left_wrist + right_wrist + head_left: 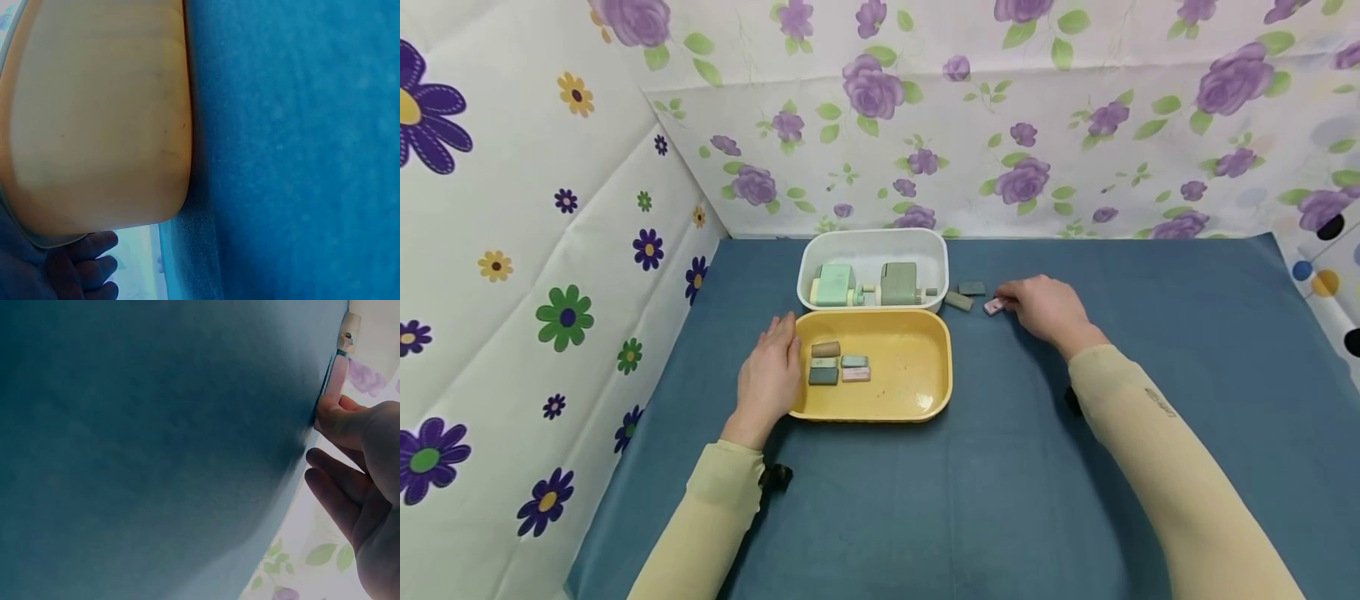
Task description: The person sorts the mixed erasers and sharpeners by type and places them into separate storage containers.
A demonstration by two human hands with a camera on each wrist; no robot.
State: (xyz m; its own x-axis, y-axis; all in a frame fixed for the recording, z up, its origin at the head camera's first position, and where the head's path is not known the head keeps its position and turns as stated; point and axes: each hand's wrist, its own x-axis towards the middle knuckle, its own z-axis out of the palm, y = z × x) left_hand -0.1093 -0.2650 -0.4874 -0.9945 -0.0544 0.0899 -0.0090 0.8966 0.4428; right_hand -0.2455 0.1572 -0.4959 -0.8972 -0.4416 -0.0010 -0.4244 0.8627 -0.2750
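Note:
My right hand (1047,312) pinches a small pink block (994,307), which looks like an eraser, between thumb and fingers. The same pink block (338,376) shows at the right wrist, with the other fingers spread below it. Straight fingers of my left hand (769,371) rest along the left end of a yellow tray (910,408). Inside that tray, several small blocks (825,350) in brown, green, dark grey-green and pink lie grouped at the left. Close to the right hand, an olive block (958,301) and a dark grey-green block (972,288) lie on the cloth.
Directly behind the yellow tray stands a white tray (872,237). It holds a mint device (835,283) and a grey-green device (898,282), both boxy, with small knobs at the side. Blue cloth (1030,483) covers the table; flowered sheets (820,100) hang behind and at the sides.

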